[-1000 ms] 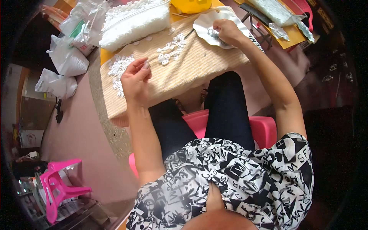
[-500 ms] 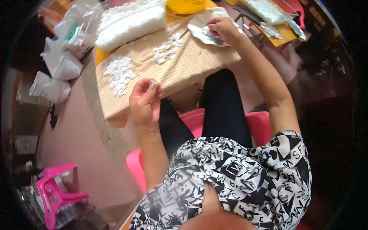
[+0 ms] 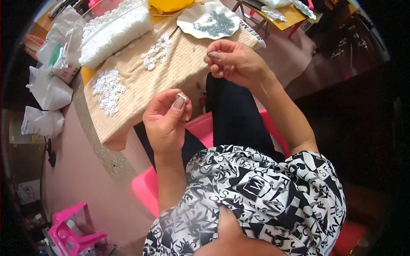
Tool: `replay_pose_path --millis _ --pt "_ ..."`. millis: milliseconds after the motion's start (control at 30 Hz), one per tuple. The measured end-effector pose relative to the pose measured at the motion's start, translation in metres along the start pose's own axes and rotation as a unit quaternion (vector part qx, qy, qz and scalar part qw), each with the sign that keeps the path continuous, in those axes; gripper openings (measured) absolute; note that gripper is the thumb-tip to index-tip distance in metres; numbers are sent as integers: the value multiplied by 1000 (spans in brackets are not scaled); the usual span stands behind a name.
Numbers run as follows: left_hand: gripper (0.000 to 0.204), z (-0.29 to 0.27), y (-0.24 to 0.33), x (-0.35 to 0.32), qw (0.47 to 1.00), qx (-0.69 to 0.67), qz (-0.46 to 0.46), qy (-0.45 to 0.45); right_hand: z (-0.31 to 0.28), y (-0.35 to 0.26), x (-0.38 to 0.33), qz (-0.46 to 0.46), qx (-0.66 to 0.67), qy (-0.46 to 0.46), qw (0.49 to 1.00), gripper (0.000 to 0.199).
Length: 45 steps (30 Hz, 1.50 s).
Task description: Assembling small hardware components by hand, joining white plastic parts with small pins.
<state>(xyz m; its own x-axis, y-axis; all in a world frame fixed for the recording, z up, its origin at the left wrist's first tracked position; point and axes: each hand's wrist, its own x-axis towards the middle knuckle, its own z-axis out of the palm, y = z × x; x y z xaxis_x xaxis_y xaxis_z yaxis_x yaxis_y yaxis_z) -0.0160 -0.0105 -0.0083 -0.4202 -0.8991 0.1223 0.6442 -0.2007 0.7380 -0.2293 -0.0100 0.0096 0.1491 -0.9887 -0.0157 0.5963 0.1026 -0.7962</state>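
My left hand [image 3: 166,121] is closed, pinching a small white plastic piece [image 3: 182,97] between thumb and fingertips, above my lap at the table's near edge. To its right, my right hand [image 3: 241,64] is raised off the near edge with thumb and forefinger pressed together; whatever they hold is too small to name. Just beyond it lies a white wavy-rimmed plate [image 3: 186,21] bearing many small grey pieces [image 3: 218,24]. A beige ribbed cloth [image 3: 134,85] covers the table. On it are a dense pile of small white plastic pieces [image 3: 109,90] and a looser group of white rings [image 3: 154,52].
A clear bin [image 3: 113,38] heaped with white pieces stands at the far left of the table, beside a yellow container [image 3: 171,4]. Plastic bags [image 3: 50,89] sit on the left. A pink stool [image 3: 74,230] is at lower left; another table [image 3: 277,15] stands far right.
My right hand has come back from the plate toward me, fingertips pinched, uncovering the grey pieces. My left hand still holds the white piece. The whole view has shifted.
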Motion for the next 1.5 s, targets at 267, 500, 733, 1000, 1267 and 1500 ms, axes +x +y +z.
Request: replay_pose_path --millis 267,500,733,1000,1267,1500 --pt "22 10 -1 -7 1000 22 3 14 36 19 -29 -16 -152 15 988 12" --pt "23 19 0 -14 997 60 6 42 55 20 -39 -49 -262 26 964 9" --pt "22 18 -5 -14 992 114 37 39 58 31 -39 -96 -313 55 943 7" --pt "19 18 -6 -15 984 165 56 41 58 32 -39 -85 -319 55 942 8" --pt "18 16 -8 -14 980 186 62 43 58 32 -38 -75 -319 61 943 8" --pt "17 15 -10 -15 973 213 79 46 57 33 -38 -86 -336 63 936 8"
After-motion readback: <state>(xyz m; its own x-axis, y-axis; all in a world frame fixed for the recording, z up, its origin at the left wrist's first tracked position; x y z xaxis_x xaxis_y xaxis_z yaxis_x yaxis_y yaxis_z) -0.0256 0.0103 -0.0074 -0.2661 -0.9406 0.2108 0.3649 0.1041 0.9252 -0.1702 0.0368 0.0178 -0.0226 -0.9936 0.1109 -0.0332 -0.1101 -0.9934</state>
